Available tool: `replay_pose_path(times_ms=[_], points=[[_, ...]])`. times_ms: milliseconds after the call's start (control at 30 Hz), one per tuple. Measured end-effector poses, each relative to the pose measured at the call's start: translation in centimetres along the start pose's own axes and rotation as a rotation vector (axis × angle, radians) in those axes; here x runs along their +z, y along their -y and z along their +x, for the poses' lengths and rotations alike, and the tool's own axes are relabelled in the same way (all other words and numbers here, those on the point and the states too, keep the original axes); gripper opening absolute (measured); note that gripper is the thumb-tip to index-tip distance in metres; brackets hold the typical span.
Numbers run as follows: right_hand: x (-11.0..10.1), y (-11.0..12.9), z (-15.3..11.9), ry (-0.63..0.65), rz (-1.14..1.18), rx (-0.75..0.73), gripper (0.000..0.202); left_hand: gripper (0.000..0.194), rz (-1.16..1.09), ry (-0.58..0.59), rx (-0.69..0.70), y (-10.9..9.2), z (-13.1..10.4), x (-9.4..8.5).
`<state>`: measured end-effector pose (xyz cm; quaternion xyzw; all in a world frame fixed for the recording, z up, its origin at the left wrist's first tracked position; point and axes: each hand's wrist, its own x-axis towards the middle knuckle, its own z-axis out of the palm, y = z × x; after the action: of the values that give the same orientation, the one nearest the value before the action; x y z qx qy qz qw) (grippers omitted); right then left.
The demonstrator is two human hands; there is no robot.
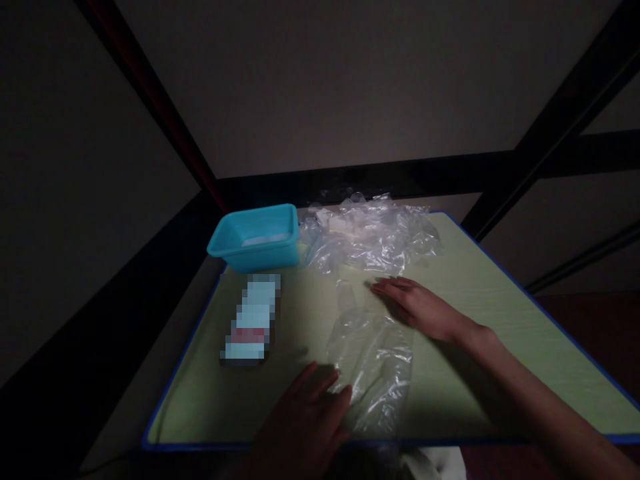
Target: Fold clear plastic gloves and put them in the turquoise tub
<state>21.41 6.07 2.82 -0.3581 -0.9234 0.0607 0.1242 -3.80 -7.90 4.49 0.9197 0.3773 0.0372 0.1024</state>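
Note:
A clear plastic glove or bag [373, 363] lies spread on the green table [500, 320], one narrow part pointing away from me. My left hand [307, 417] is at its lower left edge, fingers apart, with nothing visible in them. On its upper right side is my right hand [413, 305], fingers stretched to the left and holding nothing. Whether the fingertips press on the plastic cannot be made out. Behind both hands sits a crumpled heap of clear plastic [380, 233].
At the back left stands a blue open basket [265, 253] with something pale inside. In front of it lies a phone [253, 320] with a blurred screen. A wall rises behind the blue-edged table. Something white [440, 460] shows below the front edge.

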Motion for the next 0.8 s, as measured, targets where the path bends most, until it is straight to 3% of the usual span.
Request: replay_pose_path(times_ms=[133,300,467,800], points=[[-0.5,0.5,-0.8,-0.018,-0.001,0.036,0.047,0.039,-0.048,0.011,0.053,0.0,0.5,-0.8],[-1.3,0.7,-4.8,-0.064,0.013,0.164,0.053,0.045,-0.044,-0.124,-0.099,2.0,2.5,-1.3],[-1.5,1.6,-7.5,-0.045,0.055,0.191,0.063,0.051,-0.105,-0.074,-0.186,4.0,4.8,-0.1],[-0.4,0.2,-5.1,0.007,0.028,0.207,0.065,0.048,-0.115,-0.058,-0.209,4.7,6.0,0.3]])
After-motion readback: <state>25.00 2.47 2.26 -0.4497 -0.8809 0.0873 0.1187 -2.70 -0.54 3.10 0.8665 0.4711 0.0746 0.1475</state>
